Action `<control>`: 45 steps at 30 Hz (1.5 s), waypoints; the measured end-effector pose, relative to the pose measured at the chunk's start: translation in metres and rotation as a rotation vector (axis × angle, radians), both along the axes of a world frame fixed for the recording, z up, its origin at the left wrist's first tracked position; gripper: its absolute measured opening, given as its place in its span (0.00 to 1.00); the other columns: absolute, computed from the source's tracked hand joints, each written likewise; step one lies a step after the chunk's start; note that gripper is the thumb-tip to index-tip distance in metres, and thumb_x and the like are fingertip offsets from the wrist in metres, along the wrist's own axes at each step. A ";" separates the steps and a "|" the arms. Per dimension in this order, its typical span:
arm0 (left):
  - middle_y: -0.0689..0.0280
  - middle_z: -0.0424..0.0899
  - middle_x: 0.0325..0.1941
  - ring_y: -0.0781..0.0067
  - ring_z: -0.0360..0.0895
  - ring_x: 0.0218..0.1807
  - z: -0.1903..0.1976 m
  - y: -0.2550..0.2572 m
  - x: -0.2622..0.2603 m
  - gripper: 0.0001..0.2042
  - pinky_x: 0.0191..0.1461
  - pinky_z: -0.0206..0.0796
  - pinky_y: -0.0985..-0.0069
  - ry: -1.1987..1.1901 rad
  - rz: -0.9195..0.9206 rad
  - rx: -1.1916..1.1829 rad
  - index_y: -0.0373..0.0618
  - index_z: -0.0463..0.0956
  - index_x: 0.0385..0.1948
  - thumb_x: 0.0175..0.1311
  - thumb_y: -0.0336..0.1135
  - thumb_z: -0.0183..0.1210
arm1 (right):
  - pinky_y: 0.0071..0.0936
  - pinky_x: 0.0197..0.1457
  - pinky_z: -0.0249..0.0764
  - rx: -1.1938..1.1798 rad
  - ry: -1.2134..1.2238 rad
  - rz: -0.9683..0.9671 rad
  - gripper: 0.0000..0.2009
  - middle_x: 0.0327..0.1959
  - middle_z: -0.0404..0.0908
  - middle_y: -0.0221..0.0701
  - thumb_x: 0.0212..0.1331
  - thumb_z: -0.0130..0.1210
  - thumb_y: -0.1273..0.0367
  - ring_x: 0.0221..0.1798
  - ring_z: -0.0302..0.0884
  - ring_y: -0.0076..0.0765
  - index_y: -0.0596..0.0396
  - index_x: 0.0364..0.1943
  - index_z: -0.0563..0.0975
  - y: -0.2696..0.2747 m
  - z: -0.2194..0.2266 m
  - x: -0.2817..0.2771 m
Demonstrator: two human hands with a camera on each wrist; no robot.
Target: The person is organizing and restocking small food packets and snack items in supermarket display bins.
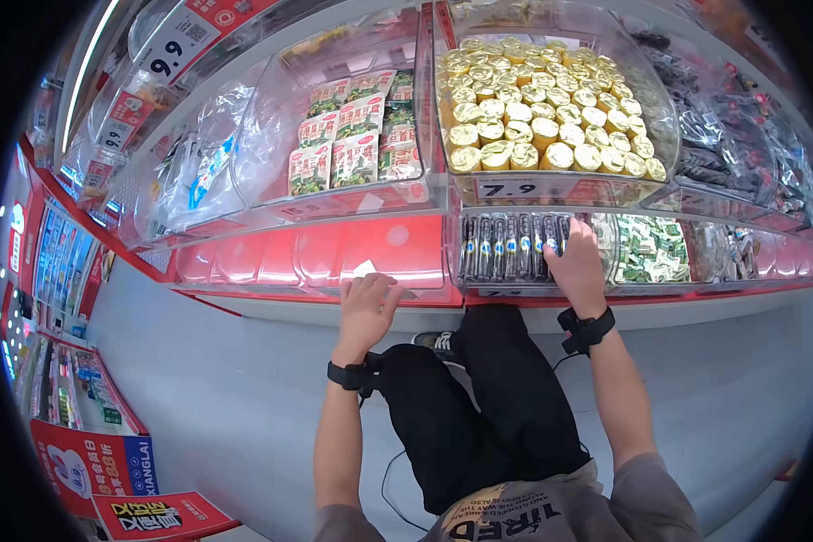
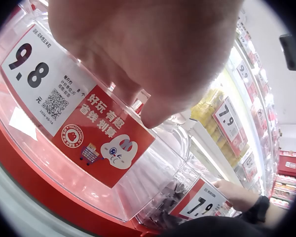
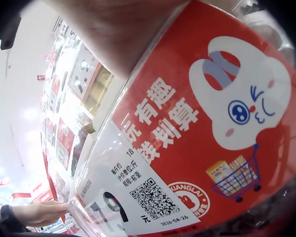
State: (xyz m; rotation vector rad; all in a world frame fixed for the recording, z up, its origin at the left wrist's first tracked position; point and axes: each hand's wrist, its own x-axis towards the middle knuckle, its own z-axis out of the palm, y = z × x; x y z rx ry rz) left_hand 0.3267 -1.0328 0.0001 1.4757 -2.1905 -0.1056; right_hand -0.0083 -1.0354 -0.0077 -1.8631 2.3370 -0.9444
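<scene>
My left hand (image 1: 367,312) rests at the front lip of a red-floored clear bin (image 1: 289,257) on the lower shelf, fingers pointing forward and thumb apart. In the left wrist view, its fingers overlap the top edge of a 9.8 price card (image 2: 64,94). My right hand (image 1: 580,267) reaches over the front of the neighbouring lower bin, at the right end of a row of dark, narrow packets (image 1: 506,246). Thumb and fingers are spread there, with nothing seen between them. Close below that hand, a red and white price card (image 3: 158,148) fills the right wrist view.
Above, the upper shelf juts out with gold-topped rolls (image 1: 551,108) and green-and-white snack packs (image 1: 357,135) in clear bins. Green and white packets (image 1: 650,248) lie right of the right hand. The person's black-trousered legs (image 1: 506,388) are close to the shelf base.
</scene>
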 end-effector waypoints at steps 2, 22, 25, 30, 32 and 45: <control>0.66 0.79 0.41 0.64 0.71 0.46 -0.003 -0.001 0.000 0.10 0.57 0.53 0.66 -0.019 0.009 -0.032 0.46 0.78 0.37 0.63 0.41 0.53 | 0.40 0.60 0.65 -0.001 0.015 0.028 0.32 0.53 0.69 0.49 0.49 0.61 0.64 0.57 0.65 0.53 0.69 0.57 0.64 -0.002 -0.004 -0.003; 0.57 0.81 0.43 0.64 0.78 0.46 0.054 0.024 -0.064 0.13 0.50 0.67 0.72 0.422 -0.237 0.266 0.36 0.77 0.44 0.60 0.32 0.55 | 0.42 0.47 0.73 0.023 -0.302 0.182 0.32 0.37 0.79 0.54 0.44 0.62 0.67 0.43 0.77 0.56 0.65 0.56 0.67 -0.004 0.001 -0.021; 0.59 0.82 0.41 0.67 0.79 0.44 0.064 0.030 -0.082 0.12 0.48 0.68 0.73 0.468 -0.312 0.337 0.37 0.77 0.44 0.61 0.33 0.54 | 0.35 0.40 0.75 -0.047 -0.511 0.210 0.23 0.31 0.81 0.46 0.47 0.61 0.69 0.34 0.81 0.46 0.66 0.49 0.73 -0.010 -0.011 -0.025; 0.60 0.82 0.43 0.73 0.79 0.45 0.062 0.039 -0.090 0.15 0.49 0.70 0.77 0.598 -0.391 0.553 0.35 0.74 0.48 0.66 0.36 0.52 | 0.19 0.20 0.66 0.030 -1.022 0.422 0.12 0.24 0.77 0.28 0.55 0.58 0.72 0.19 0.70 0.17 0.62 0.42 0.74 0.003 0.013 -0.026; 0.59 0.81 0.43 0.73 0.79 0.46 0.056 0.041 -0.088 0.16 0.50 0.70 0.77 0.722 -0.425 0.649 0.34 0.72 0.50 0.68 0.38 0.52 | 0.19 0.20 0.65 0.153 -1.143 0.514 0.11 0.24 0.77 0.27 0.55 0.58 0.72 0.18 0.69 0.18 0.61 0.42 0.75 0.016 0.025 -0.017; 0.64 0.75 0.37 0.77 0.75 0.39 0.020 0.040 -0.083 0.18 0.40 0.72 0.77 1.411 -0.128 0.798 0.37 0.66 0.48 0.68 0.44 0.51 | 0.33 0.56 0.68 0.059 -0.457 1.019 0.30 0.50 0.72 0.47 0.49 0.61 0.73 0.51 0.74 0.49 0.64 0.59 0.65 0.053 0.050 0.100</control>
